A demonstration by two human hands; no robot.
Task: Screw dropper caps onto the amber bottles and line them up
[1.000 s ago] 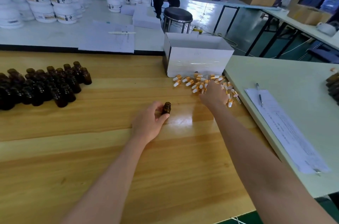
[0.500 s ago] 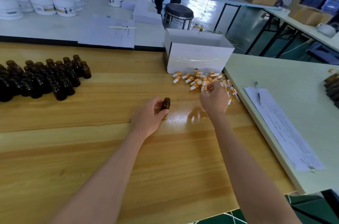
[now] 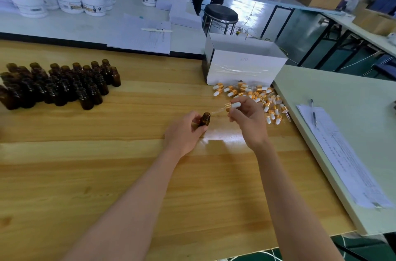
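While your left hand [image 3: 184,132] grips one uncapped amber bottle [image 3: 205,120] upright on the wooden tabletop [image 3: 128,175], your right hand [image 3: 248,119] pinches one dropper cap [image 3: 230,106] at its white bulb. The glass tube slants down, its tip just beside the bottle mouth. Loose caps [image 3: 257,94] lie in one heap just beyond your right hand, reaching the front of one white box [image 3: 244,68]; they overlap too much for a firm count. Open bottles [image 3: 60,86] stand packed in one cluster well to the left, likewise too crowded to count. One pen [image 3: 313,111] rests on papers [image 3: 347,160] on the adjoining pale table at right.
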